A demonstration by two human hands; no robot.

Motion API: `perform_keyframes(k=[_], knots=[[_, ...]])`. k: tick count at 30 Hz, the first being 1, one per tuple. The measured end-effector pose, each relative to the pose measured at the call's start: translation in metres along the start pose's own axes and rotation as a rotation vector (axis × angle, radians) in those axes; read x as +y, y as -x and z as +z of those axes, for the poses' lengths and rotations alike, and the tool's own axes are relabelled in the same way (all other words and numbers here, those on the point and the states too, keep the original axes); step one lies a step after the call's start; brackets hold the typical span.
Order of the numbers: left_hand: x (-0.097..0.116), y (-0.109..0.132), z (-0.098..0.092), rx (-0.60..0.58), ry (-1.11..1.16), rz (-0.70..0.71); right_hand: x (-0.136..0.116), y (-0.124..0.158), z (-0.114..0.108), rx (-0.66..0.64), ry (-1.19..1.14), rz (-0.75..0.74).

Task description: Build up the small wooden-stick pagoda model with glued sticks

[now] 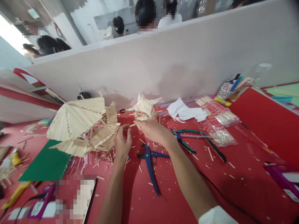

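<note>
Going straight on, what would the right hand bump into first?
Past the short stick just ahead, the right hand would probably meet the larger stick model, or perhaps the left hand first; depth is unclear.

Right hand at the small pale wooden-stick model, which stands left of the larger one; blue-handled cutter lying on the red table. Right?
One error: the small pale wooden-stick model stands right of the larger pale wooden-stick model, as the head view shows. The rest holds: the right hand is at the small one and the blue-handled cutter lies on the red table.
</note>
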State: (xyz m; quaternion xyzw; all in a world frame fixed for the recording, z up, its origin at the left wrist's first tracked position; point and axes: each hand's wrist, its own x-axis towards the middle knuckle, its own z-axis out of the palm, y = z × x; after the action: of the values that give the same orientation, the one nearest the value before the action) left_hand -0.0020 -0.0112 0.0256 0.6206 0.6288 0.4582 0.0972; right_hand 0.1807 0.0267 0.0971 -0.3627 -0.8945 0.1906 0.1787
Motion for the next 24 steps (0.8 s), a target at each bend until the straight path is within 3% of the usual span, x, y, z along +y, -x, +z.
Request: perform_keyframes(k=[7,16,21,24], knots=[[-0.002,0.002,-0.001,0.003,-0.006,-0.015,-0.001,0.017,-0.024,0.060,-0.003,0.068],[-0.017,0.013,0.005,-0.133,0.053,-0.080,-0.006,0.040,-0.041,-0.240,0.019,0.248],[-0.015,0.014,0.007,-0.134,0.142,-0.093,0.007,0.046,-0.053,-0.259,-0.043,0.393],[-0.014,0.016,0.010,-0.142,0.142,-0.102,0.015,0.050,-0.058,-0.218,-0.045,0.406]])
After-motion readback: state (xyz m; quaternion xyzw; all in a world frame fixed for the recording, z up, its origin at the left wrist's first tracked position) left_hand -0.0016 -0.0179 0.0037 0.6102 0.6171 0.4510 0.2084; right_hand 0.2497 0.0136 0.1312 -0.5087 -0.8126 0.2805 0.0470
